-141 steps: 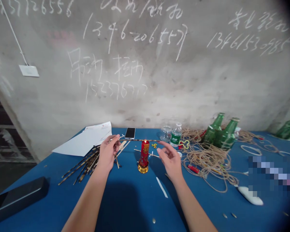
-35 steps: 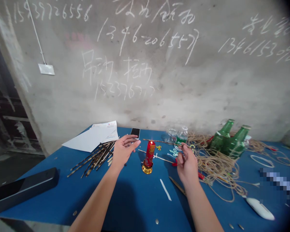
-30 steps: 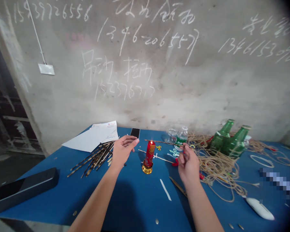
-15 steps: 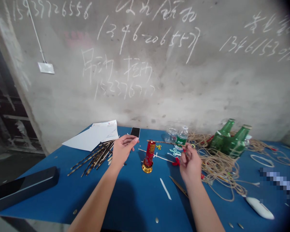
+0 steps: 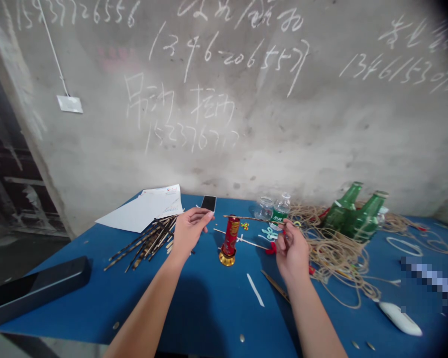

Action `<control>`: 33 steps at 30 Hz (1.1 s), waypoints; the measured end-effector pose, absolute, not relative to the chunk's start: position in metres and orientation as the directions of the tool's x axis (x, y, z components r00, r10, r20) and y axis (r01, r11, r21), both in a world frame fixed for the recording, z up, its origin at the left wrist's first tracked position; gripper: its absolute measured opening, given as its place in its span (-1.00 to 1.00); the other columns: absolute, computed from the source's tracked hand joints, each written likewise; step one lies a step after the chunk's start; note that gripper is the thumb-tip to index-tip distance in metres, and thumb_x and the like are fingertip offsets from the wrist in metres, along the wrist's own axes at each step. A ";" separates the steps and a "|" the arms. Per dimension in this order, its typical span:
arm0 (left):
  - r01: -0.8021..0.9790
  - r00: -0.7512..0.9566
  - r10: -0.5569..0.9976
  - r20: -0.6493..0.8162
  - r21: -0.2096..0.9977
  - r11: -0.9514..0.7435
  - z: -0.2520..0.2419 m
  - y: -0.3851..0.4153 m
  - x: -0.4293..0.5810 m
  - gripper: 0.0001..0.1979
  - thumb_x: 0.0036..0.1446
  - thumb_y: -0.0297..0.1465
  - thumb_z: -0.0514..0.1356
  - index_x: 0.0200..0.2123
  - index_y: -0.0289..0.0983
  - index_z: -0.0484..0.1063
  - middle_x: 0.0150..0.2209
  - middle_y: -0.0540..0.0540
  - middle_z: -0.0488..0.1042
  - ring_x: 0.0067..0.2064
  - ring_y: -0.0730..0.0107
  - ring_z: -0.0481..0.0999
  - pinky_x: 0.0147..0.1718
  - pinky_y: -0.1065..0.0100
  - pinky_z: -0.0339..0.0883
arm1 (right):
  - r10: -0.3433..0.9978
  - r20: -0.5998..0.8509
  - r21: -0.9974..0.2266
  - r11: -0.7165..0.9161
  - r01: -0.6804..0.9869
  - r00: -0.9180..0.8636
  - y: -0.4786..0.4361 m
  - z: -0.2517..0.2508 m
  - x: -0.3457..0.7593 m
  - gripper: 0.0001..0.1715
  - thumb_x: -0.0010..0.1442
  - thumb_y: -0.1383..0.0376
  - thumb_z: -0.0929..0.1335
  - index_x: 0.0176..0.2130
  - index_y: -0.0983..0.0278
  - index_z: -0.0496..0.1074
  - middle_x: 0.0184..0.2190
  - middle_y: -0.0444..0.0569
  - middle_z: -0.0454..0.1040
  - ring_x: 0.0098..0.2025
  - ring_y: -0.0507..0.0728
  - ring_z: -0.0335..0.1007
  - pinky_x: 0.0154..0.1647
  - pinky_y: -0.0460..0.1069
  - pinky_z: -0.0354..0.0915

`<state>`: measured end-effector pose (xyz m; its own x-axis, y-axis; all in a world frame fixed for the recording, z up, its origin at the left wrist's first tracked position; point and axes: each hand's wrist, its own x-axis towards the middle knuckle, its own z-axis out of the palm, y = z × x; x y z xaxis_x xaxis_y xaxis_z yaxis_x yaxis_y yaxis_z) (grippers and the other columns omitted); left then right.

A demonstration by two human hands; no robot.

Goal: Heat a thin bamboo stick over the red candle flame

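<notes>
A thin brown stick (image 5: pixel 252 219) lies level across the top of a red candle-like cylinder (image 5: pixel 231 236), which stands upright on a gold base (image 5: pixel 227 257). My right hand (image 5: pixel 293 248) pinches the stick's right end between thumb and fingers. To the left of the cylinder, my left hand (image 5: pixel 191 228) is raised above the table with thumb and fingertips pressed together; whether something small is between them is too hard to make out. Its fingertips are apart from the stick's left end. Behind that hand lies a phone (image 5: pixel 209 203).
Dark sticks (image 5: pixel 149 243) and white papers (image 5: pixel 140 211) lie at the left on the blue table (image 5: pixel 209 318), with a black case (image 5: pixel 37 291) nearer. Twine (image 5: pixel 339 258), green bottles (image 5: pixel 368 219), a plastic bottle (image 5: pixel 280 209) and a white tool (image 5: pixel 400 318) are at the right.
My right hand has moved slightly left, and the stick has shifted left with it over the red cylinder. My left hand has stayed nearly still.
</notes>
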<state>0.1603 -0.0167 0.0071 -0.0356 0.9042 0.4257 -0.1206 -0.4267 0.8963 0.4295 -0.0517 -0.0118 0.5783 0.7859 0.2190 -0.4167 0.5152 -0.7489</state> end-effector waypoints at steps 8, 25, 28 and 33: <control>-0.098 -0.025 0.905 0.425 0.900 -0.425 0.008 -0.018 0.161 -0.63 0.12 -0.09 0.44 -0.19 -0.28 0.64 -0.26 -0.18 0.69 -0.49 0.42 0.49 -0.51 0.41 0.32 | 0.776 0.263 -0.756 0.535 -0.377 0.574 -0.050 -0.014 0.428 -0.64 0.02 0.12 0.58 -0.21 0.24 0.59 -0.33 -0.14 0.54 -0.65 -0.13 -0.02 -0.74 -0.11 -0.18; -0.068 -0.032 0.883 0.468 0.881 -0.469 0.009 -0.021 0.161 -0.65 0.16 -0.14 0.43 -0.09 -0.25 0.67 -0.20 -0.16 0.70 -0.47 0.43 0.51 -0.47 0.39 0.38 | 0.840 0.270 -0.776 0.479 -0.410 0.470 -0.052 -0.017 0.417 -0.56 0.01 0.02 0.65 -0.27 0.27 0.63 -0.34 -0.03 0.62 -0.68 -0.18 -0.03 -0.73 -0.17 -0.09; -0.114 -0.054 0.894 0.444 0.887 -0.448 0.008 -0.019 0.161 -0.63 0.15 -0.12 0.43 -0.10 -0.26 0.66 -0.23 -0.18 0.69 -0.49 0.43 0.49 -0.56 0.42 0.29 | 0.852 0.298 -0.787 0.474 -0.396 0.430 -0.052 -0.018 0.416 -0.58 0.04 0.03 0.64 -0.22 0.24 0.65 -0.29 -0.03 0.63 -0.65 -0.17 0.00 -0.71 -0.18 -0.06; -0.188 -0.123 0.902 0.413 0.883 -0.430 0.005 -0.015 0.160 -0.59 0.10 -0.09 0.46 -0.15 -0.29 0.65 -0.29 -0.19 0.67 -0.51 0.48 0.45 -0.63 0.49 0.14 | 0.878 0.310 -0.820 0.441 -0.365 0.365 -0.053 -0.019 0.412 -0.58 0.07 0.04 0.63 -0.14 0.21 0.68 -0.21 0.00 0.63 -0.63 -0.15 0.05 -0.69 -0.15 -0.01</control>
<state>0.1603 -0.0149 0.0048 -0.1228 0.9024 0.4131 -0.1883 -0.4299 0.8830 0.4124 -0.0532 -0.0189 0.3647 0.8782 0.3095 -0.3650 0.4407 -0.8201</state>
